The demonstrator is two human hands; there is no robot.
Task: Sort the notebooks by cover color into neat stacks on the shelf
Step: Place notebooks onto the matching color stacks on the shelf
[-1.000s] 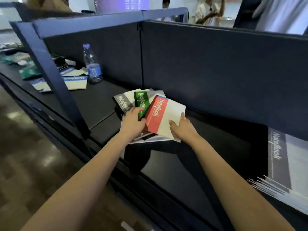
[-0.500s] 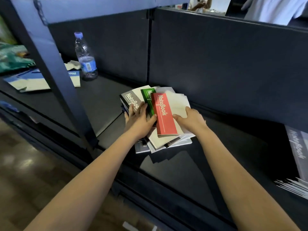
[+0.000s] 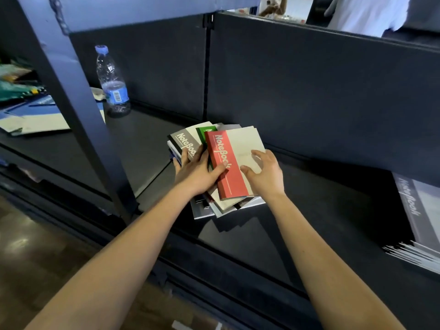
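Red notebook (image 3: 232,184) atop pile (image 3: 206,211), left hand (image 3: 197,174) gripping pile, right hand (image 3: 266,177) spread on cover

from my screen i see a dark shelf (image 3: 147,139) made of two boards that meet at a seam, with a blue post (image 3: 78,98) standing at its front edge and a dark back panel (image 3: 309,91) behind. a clear water bottle (image 3: 112,84) with a blue cap stands upright on the left board, close to the back panel. further left, past the post, blue and white notebooks (image 3: 35,115) lie flat. a loose pile of notebooks (image 3: 238,148) sits by the seam, a red cover on top, green and grey ones fanned under it. well apart, at the right edge, lies a stack of grey notebooks (image 3: 419,222), its corners splayed.
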